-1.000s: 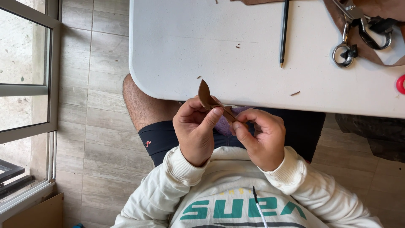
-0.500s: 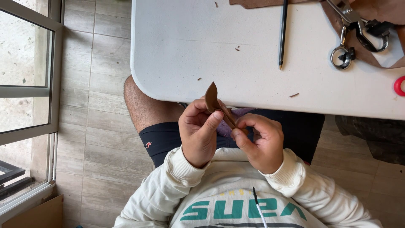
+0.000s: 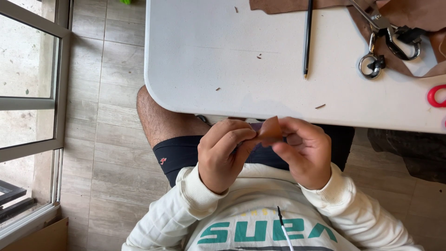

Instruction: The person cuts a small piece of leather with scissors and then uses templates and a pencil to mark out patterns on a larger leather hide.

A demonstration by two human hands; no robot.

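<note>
The leather piece [image 3: 271,130], small and brown, sits pinched between both hands just in front of the near edge of the table, above the person's lap. It is the smallest thing in the grip, so the account runs down to it from the bigger things around.

The white table [image 3: 209,56] fills the far and right part of the view, its rounded corner to the left. A larger sheet of brown leather [image 3: 409,18] lies at the table's far right. Metal shears [image 3: 383,39] rest on that sheet, handles toward the near side. A thin black pencil [image 3: 307,37] lies left of the shears, pointing near. A red handle [image 3: 436,95] shows at the right edge of the table.

Below the table edge, the left hand [image 3: 223,155] is closed, thumb and fingers pressing the left side of the leather piece. The right hand [image 3: 304,151] is also closed around it, fingers curled over its right side. Both hands touch each other at the piece. Cream sleeves [image 3: 195,200] cover the wrists.
</note>
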